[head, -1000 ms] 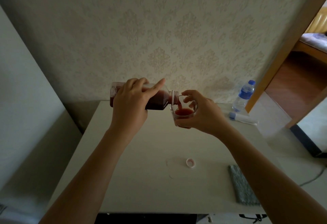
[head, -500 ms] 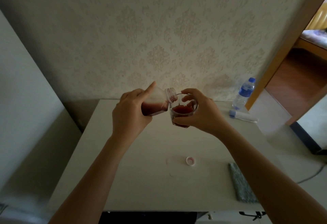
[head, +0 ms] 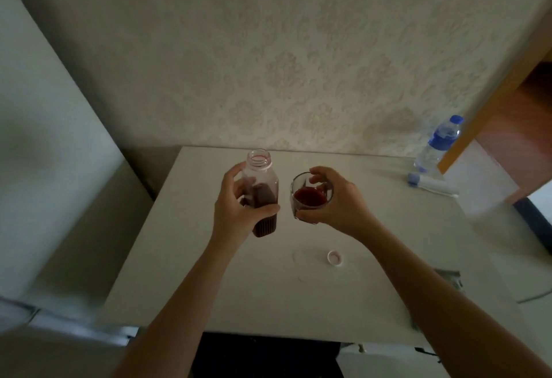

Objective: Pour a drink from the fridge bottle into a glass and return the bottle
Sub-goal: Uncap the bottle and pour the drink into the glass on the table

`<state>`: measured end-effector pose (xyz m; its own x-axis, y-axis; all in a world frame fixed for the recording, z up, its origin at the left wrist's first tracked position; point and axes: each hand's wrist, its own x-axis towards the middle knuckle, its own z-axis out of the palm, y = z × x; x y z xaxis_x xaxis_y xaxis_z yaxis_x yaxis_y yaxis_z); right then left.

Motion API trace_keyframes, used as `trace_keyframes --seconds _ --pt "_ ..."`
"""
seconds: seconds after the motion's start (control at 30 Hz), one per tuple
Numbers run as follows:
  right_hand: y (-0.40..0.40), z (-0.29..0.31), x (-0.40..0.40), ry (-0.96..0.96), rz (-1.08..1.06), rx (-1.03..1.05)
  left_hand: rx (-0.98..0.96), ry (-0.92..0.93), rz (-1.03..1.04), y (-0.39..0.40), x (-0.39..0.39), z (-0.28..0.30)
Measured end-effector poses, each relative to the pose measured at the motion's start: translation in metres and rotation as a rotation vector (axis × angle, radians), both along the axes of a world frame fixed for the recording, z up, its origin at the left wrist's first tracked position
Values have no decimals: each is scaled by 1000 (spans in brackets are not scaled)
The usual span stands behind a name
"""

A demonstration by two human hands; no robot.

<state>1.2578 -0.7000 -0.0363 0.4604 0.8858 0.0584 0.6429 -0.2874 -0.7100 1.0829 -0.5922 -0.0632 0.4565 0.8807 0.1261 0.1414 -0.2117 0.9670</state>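
Bottle [head: 260, 195] upright and uncapped in the left hand [head: 237, 208], glass [head: 310, 196] of red drink in the right hand [head: 334, 201], both over the far part of the surface [head: 209, 273].
Each hand is clenched around its item. Roughly half full, the bottle probably feels light; its ribbed plastic sides look slightly squeezable, so the middle is the best place to grip. The glass is rigid, breakable and open-topped. Count: one drink bottle, one glass, one loose cap [head: 334, 257] near the right, and two water bottles far right, one standing [head: 439, 144], one lying [head: 431, 183].
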Motion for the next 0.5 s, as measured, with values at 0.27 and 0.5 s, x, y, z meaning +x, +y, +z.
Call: trace_keyframes --seconds 0.27,0.5 --pt "1 -69 -4 40 -5 -120 21 131 -69 1 -16 -56" --pt "-8 -127 -10 72 -72 -159 -52 174 -69 -14 -22 -112"
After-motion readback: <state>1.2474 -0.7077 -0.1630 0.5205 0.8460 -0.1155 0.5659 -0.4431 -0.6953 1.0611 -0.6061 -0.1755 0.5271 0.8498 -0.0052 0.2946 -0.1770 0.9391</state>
